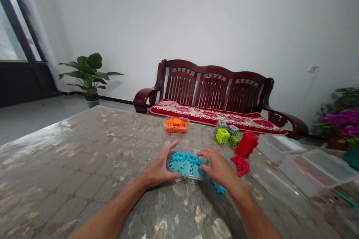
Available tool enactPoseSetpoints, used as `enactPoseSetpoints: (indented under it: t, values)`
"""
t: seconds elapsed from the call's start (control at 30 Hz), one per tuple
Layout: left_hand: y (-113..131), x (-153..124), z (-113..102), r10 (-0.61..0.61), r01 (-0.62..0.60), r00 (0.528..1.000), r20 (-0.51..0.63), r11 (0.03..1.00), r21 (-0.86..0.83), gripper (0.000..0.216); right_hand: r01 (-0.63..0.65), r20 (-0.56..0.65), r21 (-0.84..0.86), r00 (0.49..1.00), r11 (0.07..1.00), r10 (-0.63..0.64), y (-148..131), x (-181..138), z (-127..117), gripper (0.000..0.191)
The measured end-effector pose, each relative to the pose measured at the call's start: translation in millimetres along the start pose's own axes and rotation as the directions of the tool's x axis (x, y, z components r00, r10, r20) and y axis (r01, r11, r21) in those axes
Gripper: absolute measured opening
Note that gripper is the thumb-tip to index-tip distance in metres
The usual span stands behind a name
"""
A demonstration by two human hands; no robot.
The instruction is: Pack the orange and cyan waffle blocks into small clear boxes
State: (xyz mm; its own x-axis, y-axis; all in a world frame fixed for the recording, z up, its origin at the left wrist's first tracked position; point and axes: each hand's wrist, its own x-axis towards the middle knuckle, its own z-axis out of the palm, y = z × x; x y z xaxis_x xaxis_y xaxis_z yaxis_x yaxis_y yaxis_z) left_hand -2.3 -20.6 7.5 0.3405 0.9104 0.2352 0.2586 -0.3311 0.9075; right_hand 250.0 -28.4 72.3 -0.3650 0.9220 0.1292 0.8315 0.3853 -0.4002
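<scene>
A clear plastic box point(183, 175) with flat blue toothed building pieces point(182, 166) in it stands a little above the tabletop or on it; I cannot tell which. My left hand point(159, 166) grips the box's left end, thumb along the near side and fingers at the far side. Over the right end, my right hand point(218, 164) is curled, thumb and fingertips closing around the edge of a blue toothed piece point(206, 162). More blue pieces point(219, 187) lie on the table beneath and beside my right hand, partly hidden by it.
Further back stands a clear box of orange pieces point(176, 125). To the right lie green point(222, 136), grey point(220, 126) and red assembled blocks point(247, 144), a clear lid point(277, 185) and translucent containers point(305, 183). A wooden bench point(215, 86) stands beyond the patterned table point(70, 164).
</scene>
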Motion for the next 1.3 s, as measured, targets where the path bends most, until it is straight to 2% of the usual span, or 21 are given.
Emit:
enactPoseSetpoints:
  t: [0.2, 0.4, 0.57, 0.73, 0.8, 0.9, 0.97, 1.03, 1.13, 1.3]
  values:
    - [-1, 0, -1, -0.007, 0.007, 1.0, 0.006, 1.0, 0.027, 0.109, 0.071, 0.014, 0.06, 0.997, 0.996, -0.072, -6, 4, 8, 0.041]
    - [-3, 0, 0, 0.007, -0.007, 1.0, -0.006, 1.0, 0.021, 0.109, 0.009, -0.081, -0.094, 0.997, 0.996, -0.017, -9, 0, 5, 0.034]
    - [-4, 0, 0, -0.002, 0.002, 1.0, 0.003, 1.0, 0.023, 0.107, 0.047, -0.044, -0.141, 0.998, 0.989, -0.053, -13, -2, 10, 0.033]
    - [-7, 1, 0, -0.001, 0.002, 1.0, 0.02, 1.0, -0.013, 0.108, 0.049, -0.077, -0.029, 0.996, 0.998, -0.051, -5, 2, 5, 0.033]
    - [-7, 0, -1, -0.011, 0.011, 1.0, 0.022, 1.0, -0.015, 0.109, -0.022, -0.145, 0.04, 0.989, 0.999, 0.028, 12, 5, -3, 0.035]
    - [-4, 0, -1, -0.029, 0.03, 0.999, 0.022, 0.999, -0.016, 0.109, -0.22, -0.233, 0.065, 0.945, 0.973, 0.229, 53, 6, -16, 0.04]
    - [-2, 0, -1, -0.034, 0.034, 0.999, 0.012, 0.999, -0.012, 0.109, -0.321, -0.222, 0.009, 0.923, 0.947, 0.315, 79, 4, -20, 0.045]
    - [-1, 0, -1, -0.029, 0.029, 1.0, 0.002, 1.0, -0.002, 0.109, -0.4, -0.16, -0.086, 0.91, 0.912, 0.384, 94, 2, -19, 0.054]
    - [0, 0, -1, -0.028, 0.028, 1.0, 0.001, 1.0, 0.005, 0.108, -0.467, -0.087, -0.214, 0.884, 0.858, 0.459, 94, -2, -11, 0.061]
    - [3, -1, -1, -0.04, 0.04, 0.999, 0.003, 0.999, 0.016, 0.108, -0.438, -0.081, -0.293, 0.897, 0.85, 0.434, 80, -4, -5, 0.055]
